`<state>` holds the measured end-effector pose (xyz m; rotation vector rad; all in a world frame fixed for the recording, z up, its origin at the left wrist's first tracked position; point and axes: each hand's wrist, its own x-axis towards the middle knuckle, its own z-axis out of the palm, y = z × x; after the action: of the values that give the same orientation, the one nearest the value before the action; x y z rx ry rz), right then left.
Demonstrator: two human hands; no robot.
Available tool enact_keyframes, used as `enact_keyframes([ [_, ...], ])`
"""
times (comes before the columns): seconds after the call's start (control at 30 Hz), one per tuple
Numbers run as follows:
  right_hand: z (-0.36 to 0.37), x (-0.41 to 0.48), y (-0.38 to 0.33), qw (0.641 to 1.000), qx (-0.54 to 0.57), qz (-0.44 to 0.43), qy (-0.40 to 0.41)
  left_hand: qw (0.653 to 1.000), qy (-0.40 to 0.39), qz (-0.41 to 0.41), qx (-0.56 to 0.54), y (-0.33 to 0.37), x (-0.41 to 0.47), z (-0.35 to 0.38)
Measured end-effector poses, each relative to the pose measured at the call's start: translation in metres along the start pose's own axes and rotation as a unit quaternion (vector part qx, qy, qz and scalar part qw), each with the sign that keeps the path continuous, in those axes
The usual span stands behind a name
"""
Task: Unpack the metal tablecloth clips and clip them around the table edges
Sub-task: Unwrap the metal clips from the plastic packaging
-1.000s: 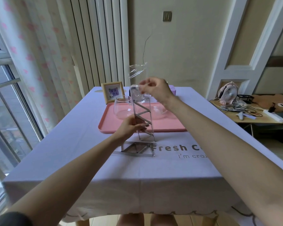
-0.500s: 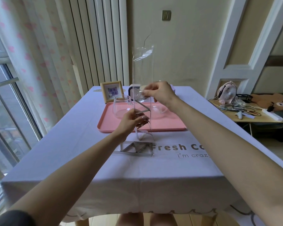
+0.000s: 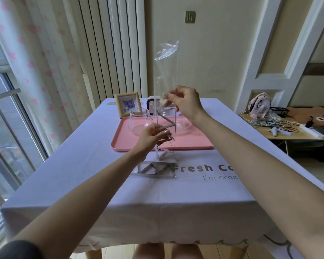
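1. Right hand [image 3: 183,101] pinches the clear plastic bag [image 3: 166,75] up high; left hand [image 3: 153,136] grips the metal clips [image 3: 165,126] through it, above the table.
2. Clips look stiff, slick and springy, so grab the flat bars. The bag's flimsy.
3. Another clip pack [image 3: 153,169] lies on the tablecloth [image 3: 101,184]; pink tray [image 3: 123,141] with glass cups [image 3: 138,120] sits just behind, easy to knock.

Bench [image 3: 82,184] w/ pale lilac cloth [image 3: 195,202] draped over near edge, printed "Fresh Co…" at right-centre. Flat on the cloth just left of the lettering: metal clips [image 3: 153,170] in clear wrap. Beyond them, pink tray [image 3: 123,139] mid-bench. Behind the tray at far edge: small wood-framed sign [image 3: 128,105] standing upright, and a dark-edged item [image 3: 150,107] beside it, partly hidden.
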<state>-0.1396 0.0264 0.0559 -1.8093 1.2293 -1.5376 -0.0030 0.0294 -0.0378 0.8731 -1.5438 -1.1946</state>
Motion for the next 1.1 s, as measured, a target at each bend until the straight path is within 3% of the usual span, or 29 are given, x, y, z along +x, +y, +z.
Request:
enact_keyframes([
  [0.17,0.003,-0.006,0.009,0.996,-0.040,0.045,-0.060,1.000,0.016,-0.003,-0.007,-0.005,0.002,-0.003],
  [0.33,0.003,-0.005,0.006,0.999,-0.024,0.021,0.005,0.999,0.013,-0.037,0.014,-0.010,0.002,-0.007],
  [0.53,0.003,-0.002,0.012,0.997,-0.041,0.048,-0.034,0.995,0.037,-0.093,0.010,-0.018,0.002,-0.010],
  [0.77,0.001,-0.004,0.011,0.998,-0.031,0.057,0.024,0.992,0.065,-0.105,-0.001,-0.014,0.003,-0.015],
  [1.1,-0.001,-0.004,0.013,0.997,0.025,0.067,0.024,0.994,0.092,-0.049,0.019,-0.010,0.002,-0.009],
])
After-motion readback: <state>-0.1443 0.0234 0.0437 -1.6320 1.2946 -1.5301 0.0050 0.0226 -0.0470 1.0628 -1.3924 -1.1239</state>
